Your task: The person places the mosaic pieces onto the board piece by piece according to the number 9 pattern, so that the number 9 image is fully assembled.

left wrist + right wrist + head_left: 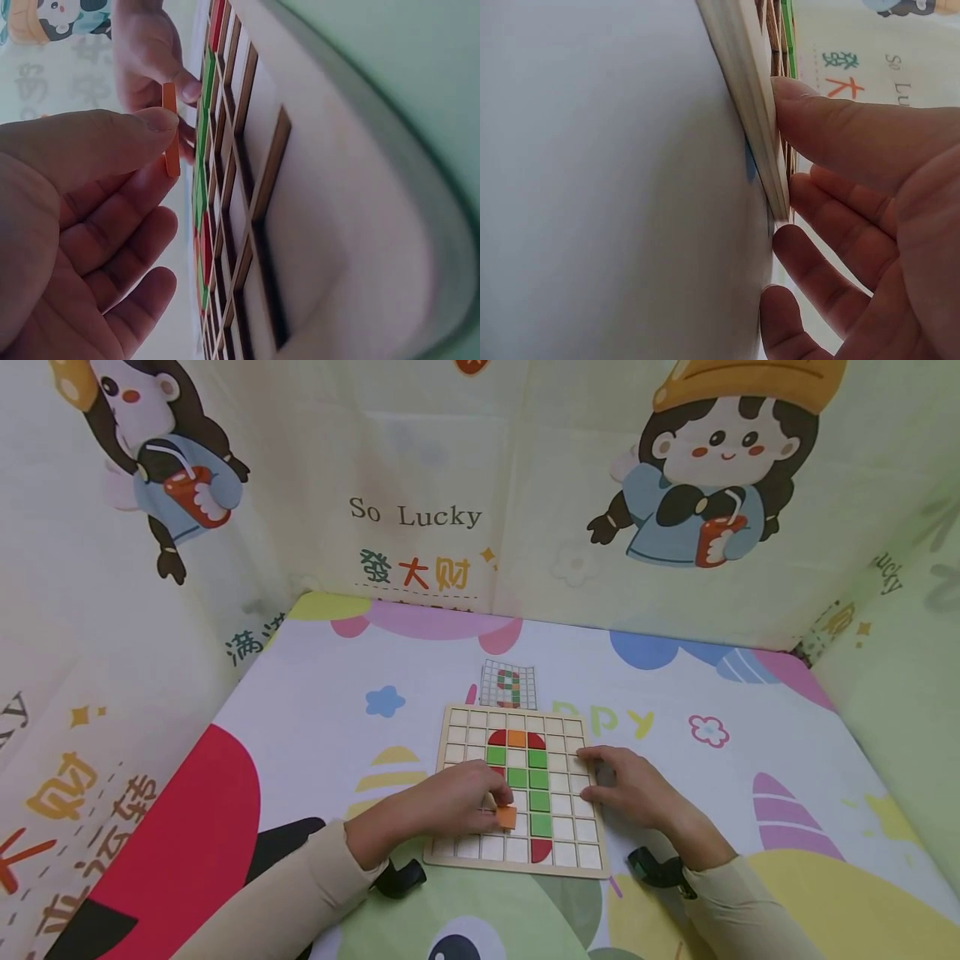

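A square wooden grid board (pixel 517 867) lies on the table. Several green tiles (pixel 539 779), red rounded tiles (pixel 540 850) and one orange tile (pixel 517 739) sit in its cells. My left hand (pixel 465 792) pinches another orange square tile (pixel 506 817) between thumb and fingertip, over the lower middle of the grid. In the left wrist view that tile (pixel 172 156) stands edge-on, apart from the board. My right hand (pixel 633 787) rests at the board's right edge; in the right wrist view its thumb (pixel 840 127) touches the top of the rim, its fingers loosely bent.
Behind the board lies a small printed pattern card (pixel 509 683) with a similar coloured grid. A patterned cloth (pixel 420 647) covers the table, and printed fabric (pixel 540 527) hangs around it. Black wrist devices (pixel 401 878) sit beneath both wrists.
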Available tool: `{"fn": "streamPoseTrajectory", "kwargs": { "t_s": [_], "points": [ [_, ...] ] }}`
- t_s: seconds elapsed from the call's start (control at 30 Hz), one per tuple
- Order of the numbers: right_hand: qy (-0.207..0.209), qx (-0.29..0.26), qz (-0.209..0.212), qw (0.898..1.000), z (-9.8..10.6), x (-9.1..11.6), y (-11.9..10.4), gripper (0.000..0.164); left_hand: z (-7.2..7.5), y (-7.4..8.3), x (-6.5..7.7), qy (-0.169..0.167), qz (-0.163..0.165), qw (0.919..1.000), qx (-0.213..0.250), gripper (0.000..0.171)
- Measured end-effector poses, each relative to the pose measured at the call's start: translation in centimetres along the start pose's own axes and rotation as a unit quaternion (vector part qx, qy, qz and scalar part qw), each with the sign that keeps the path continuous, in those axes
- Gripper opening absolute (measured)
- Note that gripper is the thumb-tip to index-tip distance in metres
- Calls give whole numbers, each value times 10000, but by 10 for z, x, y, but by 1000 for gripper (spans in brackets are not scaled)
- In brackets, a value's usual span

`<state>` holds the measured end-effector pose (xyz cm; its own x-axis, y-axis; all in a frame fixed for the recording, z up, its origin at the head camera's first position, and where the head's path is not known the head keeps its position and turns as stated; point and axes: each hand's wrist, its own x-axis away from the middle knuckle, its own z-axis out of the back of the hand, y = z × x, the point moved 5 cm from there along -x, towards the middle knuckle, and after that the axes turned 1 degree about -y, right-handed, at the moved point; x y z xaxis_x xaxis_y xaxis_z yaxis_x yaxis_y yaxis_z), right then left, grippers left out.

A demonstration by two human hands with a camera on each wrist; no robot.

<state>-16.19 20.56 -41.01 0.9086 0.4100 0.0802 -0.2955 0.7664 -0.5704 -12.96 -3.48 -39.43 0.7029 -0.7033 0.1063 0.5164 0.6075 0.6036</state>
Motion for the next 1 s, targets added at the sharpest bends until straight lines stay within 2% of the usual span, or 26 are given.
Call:
{"fn": "streamPoseTrajectory", "kwargs": {
  "t_s": [0.43,0.67,1.0],
  "points": [
    [-13,-22,-56,10000,0,0,1,54,-11,6,-2,-115,-152,9996,-222,17],
    [-26,-16,-56,10000,-1,0,1,53,-15,8,-3,-266,-85,9991,-327,18],
    [-49,-17,-54,10000,0,0,1,54,-18,11,-3,-261,-129,9987,-422,20]
  ]
}}
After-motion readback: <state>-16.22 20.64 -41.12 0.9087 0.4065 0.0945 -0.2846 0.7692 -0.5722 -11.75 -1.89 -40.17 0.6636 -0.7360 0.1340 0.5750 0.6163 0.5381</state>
